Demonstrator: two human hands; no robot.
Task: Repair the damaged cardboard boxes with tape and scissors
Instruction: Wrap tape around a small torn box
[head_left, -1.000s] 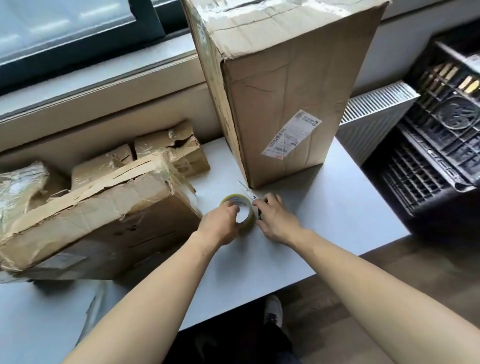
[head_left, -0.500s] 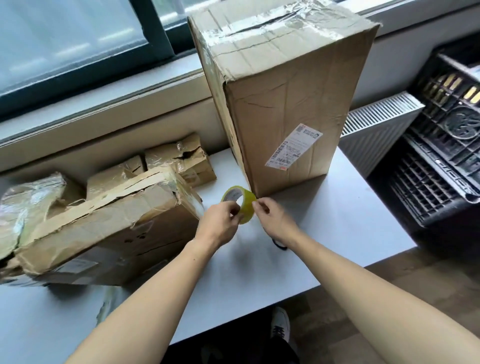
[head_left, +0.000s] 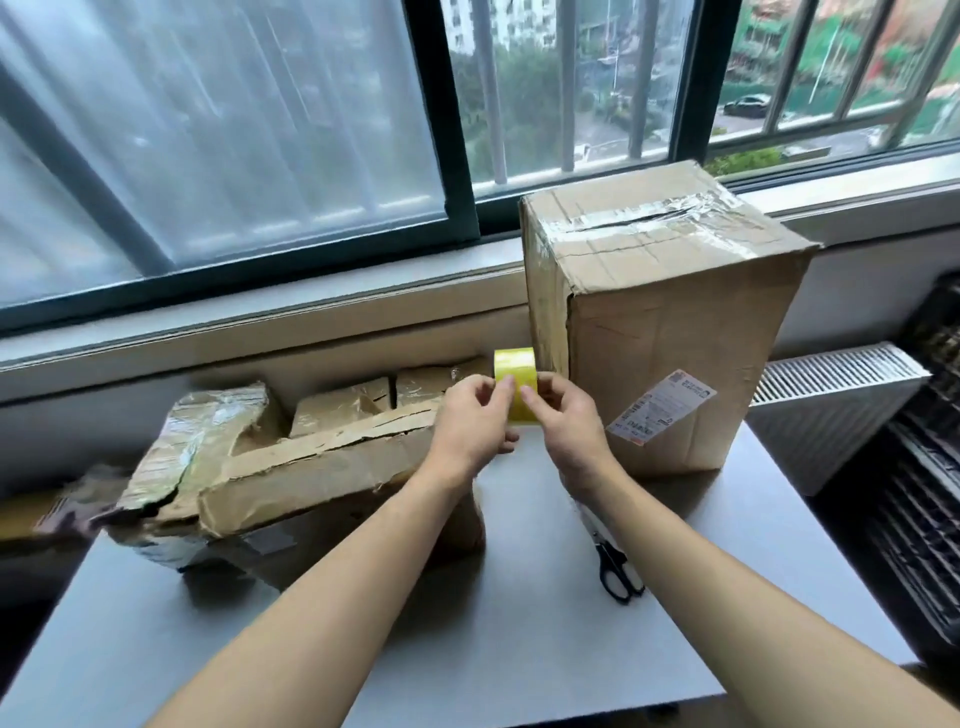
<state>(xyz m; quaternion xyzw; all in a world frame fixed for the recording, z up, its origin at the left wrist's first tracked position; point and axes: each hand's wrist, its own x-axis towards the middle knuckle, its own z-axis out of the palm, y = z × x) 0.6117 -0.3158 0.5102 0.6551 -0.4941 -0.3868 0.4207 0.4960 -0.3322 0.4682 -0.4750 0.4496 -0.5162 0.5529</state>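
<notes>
Head view shows both hands, left hand (head_left: 470, 423) and right hand (head_left: 569, 423), pinching the yellow tape roll (head_left: 515, 382) in the air. Sticky tape could twist and stick to itself, and the scissors (head_left: 613, 564) lie untouched on the table (head_left: 519, 649).

Bare forearms, no sleeves, no jewellery

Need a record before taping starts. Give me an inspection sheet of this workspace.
Surface: grey table, bare at the near edge.
Job's things: tall box upright at right, old tape split along its top; crushed box torn at left; tape roll held up off the table; scissors flat by the right forearm.
Clutter: smaller torn boxes behind the crushed one.
Hands: left hand and right hand both pinch the roll.
Cables: nothing seen.
Surroundings: window, radiator, black crates.
</notes>
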